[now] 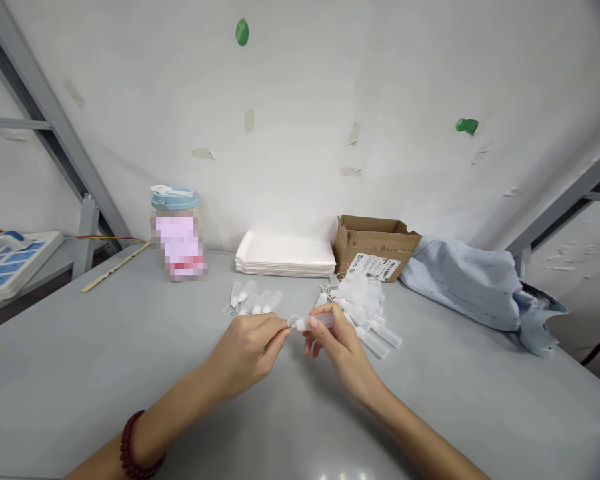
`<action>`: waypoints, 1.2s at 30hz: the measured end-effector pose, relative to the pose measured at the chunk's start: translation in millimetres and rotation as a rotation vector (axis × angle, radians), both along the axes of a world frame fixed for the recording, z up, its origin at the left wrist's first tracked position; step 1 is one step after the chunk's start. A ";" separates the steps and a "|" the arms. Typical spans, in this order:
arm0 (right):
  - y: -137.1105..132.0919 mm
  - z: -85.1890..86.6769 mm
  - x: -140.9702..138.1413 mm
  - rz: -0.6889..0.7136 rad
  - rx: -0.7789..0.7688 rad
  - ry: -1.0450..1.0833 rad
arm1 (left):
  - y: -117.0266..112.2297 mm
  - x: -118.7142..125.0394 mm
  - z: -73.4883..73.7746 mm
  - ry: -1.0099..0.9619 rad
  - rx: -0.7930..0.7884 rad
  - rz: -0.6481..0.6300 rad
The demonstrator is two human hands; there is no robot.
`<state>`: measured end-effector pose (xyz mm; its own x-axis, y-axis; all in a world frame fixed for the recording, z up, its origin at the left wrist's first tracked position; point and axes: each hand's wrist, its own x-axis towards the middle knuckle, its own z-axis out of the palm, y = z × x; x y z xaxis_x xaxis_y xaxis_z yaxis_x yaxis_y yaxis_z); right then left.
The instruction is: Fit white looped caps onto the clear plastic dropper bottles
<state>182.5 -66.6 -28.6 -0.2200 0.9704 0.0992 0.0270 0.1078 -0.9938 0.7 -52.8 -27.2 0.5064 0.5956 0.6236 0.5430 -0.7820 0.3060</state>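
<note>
My right hand (336, 341) grips a small clear plastic tube (316, 323), held level above the grey table (105, 360). My left hand (250, 343) pinches the white loop or cap at the tube's left end. Both hands meet at the middle of the table. Behind my left hand lies a short row of several similar tubes (253, 300). A heap of more tubes (365, 310) lies just behind and to the right of my right hand. A dark red bead bracelet (130, 448) circles my left wrist.
A stack of white sheets (285, 257) and an open cardboard box (375, 247) stand by the wall. A jar with a blue lid (176, 230) is at the back left. Blue cloth (480, 283) lies at the right. A panel with blue keys (10, 260) sits far left.
</note>
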 end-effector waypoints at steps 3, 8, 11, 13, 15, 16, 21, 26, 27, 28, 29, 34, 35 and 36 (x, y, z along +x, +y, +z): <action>2.1 -1.0 -0.1 0.005 -0.011 -0.031 | 1.2 -0.7 -2.6 0.038 0.047 0.016; 7.9 0.9 3.6 0.026 0.007 -0.070 | 2.8 -0.7 -3.3 0.055 0.009 0.016; 10.6 7.6 8.5 0.005 0.050 -0.039 | 3.9 -0.1 -1.0 -0.043 -0.099 0.065; 11.1 12.5 11.7 -0.037 0.052 -0.004 | 4.4 0.3 0.8 -0.105 -0.130 0.102; 10.8 16.4 14.3 -0.076 0.049 0.018 | 4.2 1.0 2.0 -0.140 -0.134 0.110; 10.5 17.9 15.3 -0.092 0.050 0.021 | 3.9 1.6 2.3 -0.148 -0.130 0.106; 9.1 20.0 15.7 -0.127 0.041 0.002 | 1.3 5.3 2.7 -0.147 -0.084 0.084; 6.7 17.8 12.0 -0.079 0.028 -0.008 | -1.6 6.6 5.2 -0.131 -0.080 0.040; 6.2 17.6 11.4 -0.073 0.026 -0.012 | -2.3 7.0 5.3 -0.129 -0.080 0.032; 5.8 17.4 10.9 -0.066 0.026 -0.016 | -3.2 7.6 4.9 -0.127 -0.079 0.026; 5.4 17.3 10.5 -0.058 0.030 -0.021 | -4.2 8.4 4.1 -0.126 -0.075 0.020; 5.1 17.3 10.5 0.008 0.047 -0.046 | -4.2 9.7 -1.5 -0.089 -0.054 0.010; 5.3 17.6 11.5 0.037 0.030 -0.074 | -1.6 7.2 -1.3 -0.073 -0.048 0.019; 5.7 18.2 13.1 0.067 0.011 -0.122 | 2.2 3.2 -0.3 -0.058 -0.046 0.039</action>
